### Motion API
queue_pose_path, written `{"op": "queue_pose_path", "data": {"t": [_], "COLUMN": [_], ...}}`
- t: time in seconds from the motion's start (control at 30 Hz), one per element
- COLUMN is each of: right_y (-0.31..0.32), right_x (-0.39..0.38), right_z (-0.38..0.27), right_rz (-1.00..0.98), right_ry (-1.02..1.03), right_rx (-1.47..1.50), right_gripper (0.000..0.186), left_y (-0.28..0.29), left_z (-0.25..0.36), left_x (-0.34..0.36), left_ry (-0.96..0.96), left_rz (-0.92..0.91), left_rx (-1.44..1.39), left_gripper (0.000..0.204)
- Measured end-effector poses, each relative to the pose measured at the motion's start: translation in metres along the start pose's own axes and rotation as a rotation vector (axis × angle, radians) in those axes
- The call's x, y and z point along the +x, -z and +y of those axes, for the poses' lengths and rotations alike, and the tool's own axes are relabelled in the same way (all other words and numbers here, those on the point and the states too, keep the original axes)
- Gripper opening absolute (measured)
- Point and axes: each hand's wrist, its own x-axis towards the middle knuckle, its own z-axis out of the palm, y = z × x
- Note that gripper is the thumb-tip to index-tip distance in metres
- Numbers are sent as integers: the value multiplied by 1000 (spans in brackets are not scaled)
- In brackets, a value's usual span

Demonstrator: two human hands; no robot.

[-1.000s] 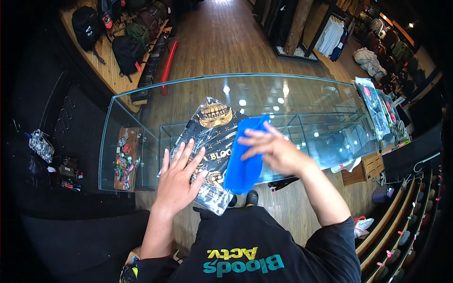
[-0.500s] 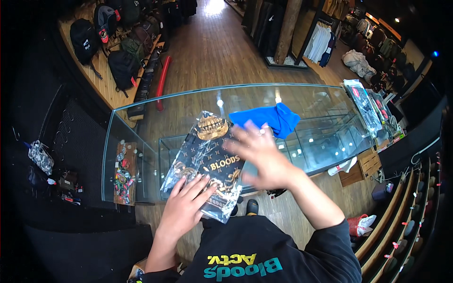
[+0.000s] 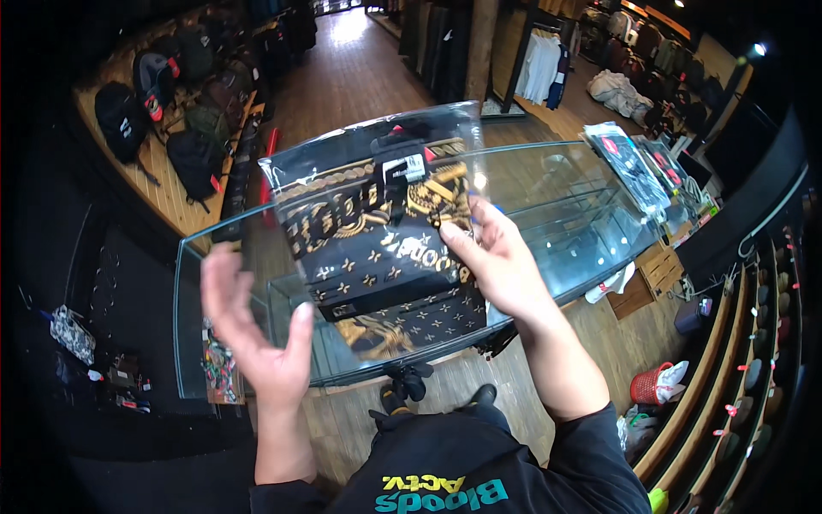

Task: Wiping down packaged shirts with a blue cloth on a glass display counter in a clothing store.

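My right hand [image 3: 505, 265] grips the right edge of a clear plastic bag, thumb on the front. Inside the bag is a folded black cloth [image 3: 351, 267] with gold print, a tag [image 3: 404, 169] showing near its top. The bag is raised and tilted above the glass counter [image 3: 556, 214]. My left hand [image 3: 261, 325] is off the bag's left side, fingers spread and slightly blurred, holding nothing. Most of the blue cloth [image 3: 495, 208] is hidden behind the bag and my right hand; only a sliver shows.
Flat plastic-wrapped packages [image 3: 629, 171] lie at the counter's right end. A wooden crate [image 3: 655, 278] stands below that end, with a red basket [image 3: 655, 383] on the floor nearer me. Backpacks [image 3: 193, 163] hang at the far left; slatted shelves [image 3: 715, 411] line the right.
The bagged cloth has been lifted off the counter, its other face now showing. My right hand has taken its edge; my left hand has let go and moved left.
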Motion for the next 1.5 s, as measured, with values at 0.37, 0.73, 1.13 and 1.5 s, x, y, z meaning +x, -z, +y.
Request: {"op": "queue_pose_path", "data": {"t": [0.37,0.73,1.13,1.5], "right_y": [244,422,597,713], "right_x": [-77,-150,-11,37], "right_z": [12,-60,-208,-100], "right_rz": [-95,253,654,477], "right_ry": [-200,7,267,-69], "right_rx": [-633,-490,-1097,-1493], "right_gripper": [96,91,72,65], "left_y": [-199,-403,-665,-749], "left_z": [25,151,180,129], "left_x": [-84,-72,16,-40], "left_ry": [804,460,272,281], "left_rz": [-573,-852,-701,-799], "left_rx": [-573,-364,-711,-48], "left_gripper": [78,80,91,108]}}
